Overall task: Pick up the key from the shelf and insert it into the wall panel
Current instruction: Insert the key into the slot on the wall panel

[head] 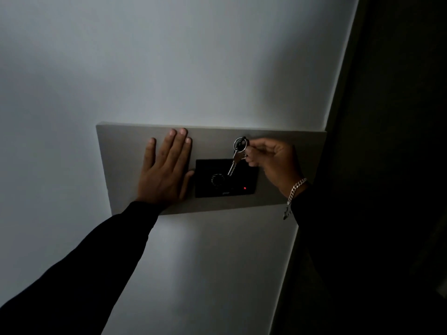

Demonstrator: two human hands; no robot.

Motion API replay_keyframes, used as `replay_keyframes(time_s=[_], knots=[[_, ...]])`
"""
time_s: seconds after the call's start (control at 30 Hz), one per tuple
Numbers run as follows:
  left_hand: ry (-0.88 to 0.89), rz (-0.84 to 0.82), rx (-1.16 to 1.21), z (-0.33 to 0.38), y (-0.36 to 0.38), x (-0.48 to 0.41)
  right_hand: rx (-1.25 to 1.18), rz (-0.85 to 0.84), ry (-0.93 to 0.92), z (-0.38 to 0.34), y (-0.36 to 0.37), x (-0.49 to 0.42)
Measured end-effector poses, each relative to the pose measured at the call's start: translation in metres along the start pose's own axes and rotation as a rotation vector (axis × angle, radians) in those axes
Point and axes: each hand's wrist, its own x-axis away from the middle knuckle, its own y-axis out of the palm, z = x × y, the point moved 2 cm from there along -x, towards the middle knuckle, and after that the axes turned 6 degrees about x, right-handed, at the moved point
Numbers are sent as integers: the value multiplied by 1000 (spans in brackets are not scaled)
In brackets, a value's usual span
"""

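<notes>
A grey wall panel (125, 151) is mounted on a pale wall, with a black square unit (208, 187) set into its middle; that unit has a round ringed spot and a small red light (245, 188). My right hand (271, 160) pinches a silver key (232, 165) by its head, a key ring (239, 143) sticking up above my fingers. The key's blade points down and left, its tip just over the black unit, right above the ringed spot. My left hand (167, 170) lies flat on the panel, fingers spread, touching the unit's left edge.
A dark door or opening (387, 165) fills the right side, its edge running just past the panel's right end. A chain bracelet (295, 189) hangs from my right wrist. The scene is dim.
</notes>
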Motion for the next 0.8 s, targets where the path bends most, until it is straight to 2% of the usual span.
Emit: replay_keyframes(time_s=[0.2, 0.47, 0.57, 0.7, 0.8], knots=[[-9, 7, -11, 0, 0, 1, 62, 14, 47, 14, 2, -5], [-19, -24, -64, 3, 0, 0, 308, -33, -74, 27, -4, -19], [-28, -35, -46, 4, -4, -3, 369, -57, -215, 11, -10, -21], [-73, -7, -26, 5, -11, -22, 591, -142, -524, -15, -3, -27], [-93, 5, -54, 5, -9, -28, 614, -170, -647, -22, 4, -27]])
